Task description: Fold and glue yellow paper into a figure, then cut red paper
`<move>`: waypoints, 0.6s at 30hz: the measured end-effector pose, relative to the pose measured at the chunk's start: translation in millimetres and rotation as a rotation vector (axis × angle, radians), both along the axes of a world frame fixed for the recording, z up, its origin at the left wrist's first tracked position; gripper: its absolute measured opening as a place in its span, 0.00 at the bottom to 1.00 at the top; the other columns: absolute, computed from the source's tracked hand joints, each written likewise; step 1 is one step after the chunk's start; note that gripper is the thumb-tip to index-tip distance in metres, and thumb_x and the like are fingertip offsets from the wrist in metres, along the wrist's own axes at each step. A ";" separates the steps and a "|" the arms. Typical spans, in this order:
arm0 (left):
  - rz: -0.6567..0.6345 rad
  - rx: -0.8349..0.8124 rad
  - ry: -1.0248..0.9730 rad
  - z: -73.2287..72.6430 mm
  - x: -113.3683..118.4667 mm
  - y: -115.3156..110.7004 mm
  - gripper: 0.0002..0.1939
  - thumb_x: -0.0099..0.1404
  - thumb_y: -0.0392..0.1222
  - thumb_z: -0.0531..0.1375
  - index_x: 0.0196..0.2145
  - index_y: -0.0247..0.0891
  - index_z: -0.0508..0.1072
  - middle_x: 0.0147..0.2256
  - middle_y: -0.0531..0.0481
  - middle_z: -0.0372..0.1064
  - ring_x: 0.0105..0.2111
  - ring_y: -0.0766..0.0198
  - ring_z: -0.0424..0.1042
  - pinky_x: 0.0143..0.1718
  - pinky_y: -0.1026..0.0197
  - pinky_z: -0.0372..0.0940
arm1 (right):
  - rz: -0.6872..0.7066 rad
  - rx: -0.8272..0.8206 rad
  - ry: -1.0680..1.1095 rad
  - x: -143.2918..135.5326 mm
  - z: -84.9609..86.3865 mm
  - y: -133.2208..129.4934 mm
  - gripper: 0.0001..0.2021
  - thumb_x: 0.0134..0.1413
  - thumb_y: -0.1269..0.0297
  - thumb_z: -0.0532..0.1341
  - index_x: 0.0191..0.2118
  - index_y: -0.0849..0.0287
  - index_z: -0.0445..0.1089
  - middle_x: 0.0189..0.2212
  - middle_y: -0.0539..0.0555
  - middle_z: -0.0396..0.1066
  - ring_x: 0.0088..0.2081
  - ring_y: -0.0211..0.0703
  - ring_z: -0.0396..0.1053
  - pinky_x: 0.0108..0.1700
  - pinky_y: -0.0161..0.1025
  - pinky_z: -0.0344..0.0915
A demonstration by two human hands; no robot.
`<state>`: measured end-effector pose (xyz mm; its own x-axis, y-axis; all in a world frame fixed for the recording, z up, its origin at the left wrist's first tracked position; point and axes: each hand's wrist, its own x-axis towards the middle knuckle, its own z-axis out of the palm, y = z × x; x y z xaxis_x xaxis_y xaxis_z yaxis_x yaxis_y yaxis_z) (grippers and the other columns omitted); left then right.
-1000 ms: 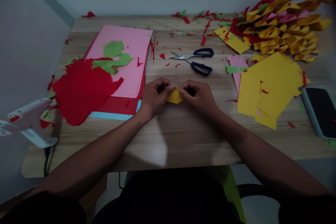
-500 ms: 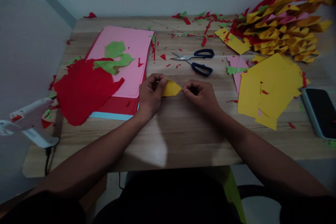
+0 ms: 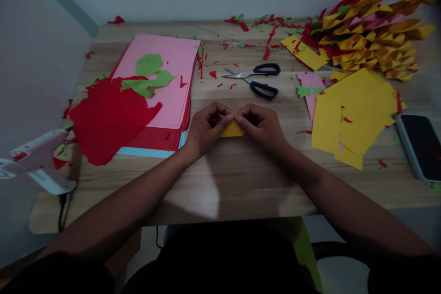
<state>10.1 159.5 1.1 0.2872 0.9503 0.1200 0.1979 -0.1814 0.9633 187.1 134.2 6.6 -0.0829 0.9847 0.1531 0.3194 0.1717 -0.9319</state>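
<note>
A small piece of yellow paper (image 3: 232,130) is pinched between both hands above the middle of the table. My left hand (image 3: 209,127) grips its left side with thumb and fingers. On the other side, my right hand (image 3: 261,124) pinches it near the top, thumb close to the left thumb. The fingers cover much of the paper, so its full shape is hidden. Just beyond the hands lie scissors (image 3: 253,76) with dark blue handles, blades apart and pointing left.
Pink sheets (image 3: 165,101) lie at the left under green scraps and a torn red piece (image 3: 106,121). A white glue gun (image 3: 44,161) stands at the left edge. Yellow sheets (image 3: 354,110), a phone (image 3: 420,147) and a folded-paper piece (image 3: 372,32) are at the right.
My hands have come closer together. My left hand moved slightly right and down, and the right hand now pinches the yellow paper near its top; less of the paper shows.
</note>
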 end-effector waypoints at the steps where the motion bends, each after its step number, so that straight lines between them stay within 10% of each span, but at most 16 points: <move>1: -0.004 -0.003 0.003 0.0 -0.1 0.1 0.13 0.62 0.52 0.64 0.34 0.39 0.74 0.27 0.53 0.69 0.27 0.67 0.66 0.28 0.65 0.62 | -0.002 0.002 0.004 0.0 0.5 -0.2 0.11 0.56 0.55 0.63 0.30 0.57 0.69 0.26 0.49 0.67 0.27 0.37 0.62 0.31 0.37 0.58; 18: -0.002 -0.022 -0.009 1.0 0.7 0.0 0.11 0.58 0.47 0.65 0.31 0.36 0.74 0.27 0.52 0.71 0.27 0.67 0.68 0.30 0.65 0.63 | 0.036 0.008 -0.048 0.1 3.0 0.8 0.06 0.53 0.63 0.60 0.28 0.58 0.67 0.23 0.47 0.65 0.25 0.35 0.59 0.28 0.35 0.56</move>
